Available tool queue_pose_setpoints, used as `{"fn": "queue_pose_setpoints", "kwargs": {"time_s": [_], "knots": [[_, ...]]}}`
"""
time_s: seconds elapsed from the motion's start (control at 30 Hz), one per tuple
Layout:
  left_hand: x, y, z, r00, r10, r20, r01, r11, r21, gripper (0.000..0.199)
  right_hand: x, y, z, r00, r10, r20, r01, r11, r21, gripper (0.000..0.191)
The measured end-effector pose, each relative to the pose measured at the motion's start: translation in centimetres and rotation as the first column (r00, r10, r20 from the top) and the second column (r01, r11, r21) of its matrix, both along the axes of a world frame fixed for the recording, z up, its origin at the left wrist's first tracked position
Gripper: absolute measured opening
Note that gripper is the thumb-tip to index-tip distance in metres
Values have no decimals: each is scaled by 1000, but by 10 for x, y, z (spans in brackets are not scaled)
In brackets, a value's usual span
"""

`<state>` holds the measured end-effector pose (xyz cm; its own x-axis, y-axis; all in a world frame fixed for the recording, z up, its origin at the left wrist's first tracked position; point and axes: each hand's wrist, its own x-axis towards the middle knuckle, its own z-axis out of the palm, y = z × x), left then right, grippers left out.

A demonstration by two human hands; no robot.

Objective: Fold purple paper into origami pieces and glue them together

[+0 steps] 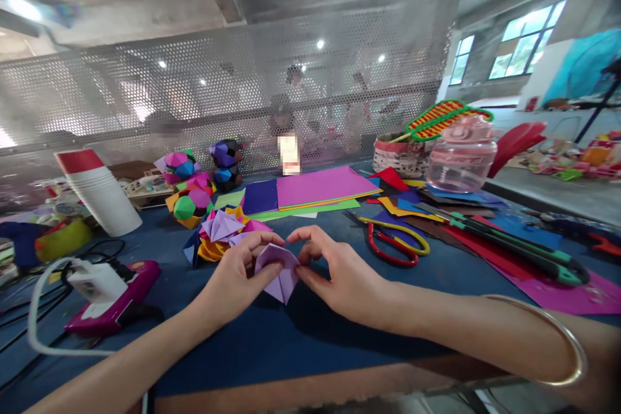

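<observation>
A folded piece of lilac paper [285, 283] is held above the front of the dark blue table. My left hand [240, 275] grips it from the left, thumb across its face and fingers behind. At its right edge, my right hand [334, 268] touches the paper with the thumb, while the index finger arches above; whether those fingertips pinch it firmly is hard to see. Just behind my left hand lies a pile of folded paper pieces [223, 226] in lilac, yellow and pink. Scissors [395, 242] with red and yellow handles rest beyond my right hand.
Coloured paper sheets [325, 186] lie at the back. To the right are a green-black utility knife [524, 249] and a pink water bottle [460, 158]. On the left stand leaning paper cups [99, 194] and a magenta power strip [116, 301] with cables.
</observation>
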<state>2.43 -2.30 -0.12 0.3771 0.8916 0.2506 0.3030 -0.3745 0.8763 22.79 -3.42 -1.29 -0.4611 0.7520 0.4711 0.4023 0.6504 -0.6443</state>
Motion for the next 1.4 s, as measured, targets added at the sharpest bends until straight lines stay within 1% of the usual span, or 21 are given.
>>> {"fn": "queue_pose_setpoints", "kwargs": {"time_s": [0.1,0.2,0.27,0.33,0.43,0.53,0.6,0.7,0.8,0.9,0.97,1.03,1.27,1.33,1.4], "knots": [[-1,2,0,999,-27,29,29,997,-65,31,0,-1,2,1000,4,12,-4,1000,9,39],[-3,6,1,997,-54,55,58,996,-63,23,0,-1,2,999,15,30,-16,999,28,35],[-4,8,1,993,-66,96,74,994,-81,20,1,0,3,999,14,44,-18,995,95,30],[-6,11,0,984,-53,168,79,986,-150,23,2,0,3,998,-5,65,-10,976,220,29],[-8,13,-3,960,-13,278,90,960,-264,29,4,-1,5,988,-50,147,-19,903,430,32],[-8,13,-4,948,3,317,106,940,-324,32,6,-2,7,958,-78,276,-97,818,568,26],[-7,11,-4,949,-5,316,117,935,-336,34,6,-3,8,935,-88,344,-156,768,621,18],[-6,9,-3,951,-43,305,147,933,-328,33,6,-3,9,920,-89,383,-212,709,673,12],[-5,9,-4,954,-90,286,179,937,-299,31,7,-2,9,914,-56,401,-269,657,705,18],[-5,10,-5,959,-103,263,179,942,-285,30,7,-1,9,917,-58,396,-277,623,732,22],[-5,11,-6,965,-88,248,161,942,-293,30,6,0,9,921,-68,384,-259,628,733,21],[-4,11,-6,969,-74,235,143,945,-293,28,6,0,8,922,-67,381,-251,646,721,20],[-1,6,-3,986,-51,157,87,969,-233,19,6,-2,8,929,-27,370,-242,711,660,19],[1,5,-3,986,-53,156,92,964,-248,18,4,-4,8,939,-33,341,-214,719,661,20],[2,4,-4,983,-58,172,103,959,-264,19,2,-6,7,954,-57,294,-160,733,661,18]]}}
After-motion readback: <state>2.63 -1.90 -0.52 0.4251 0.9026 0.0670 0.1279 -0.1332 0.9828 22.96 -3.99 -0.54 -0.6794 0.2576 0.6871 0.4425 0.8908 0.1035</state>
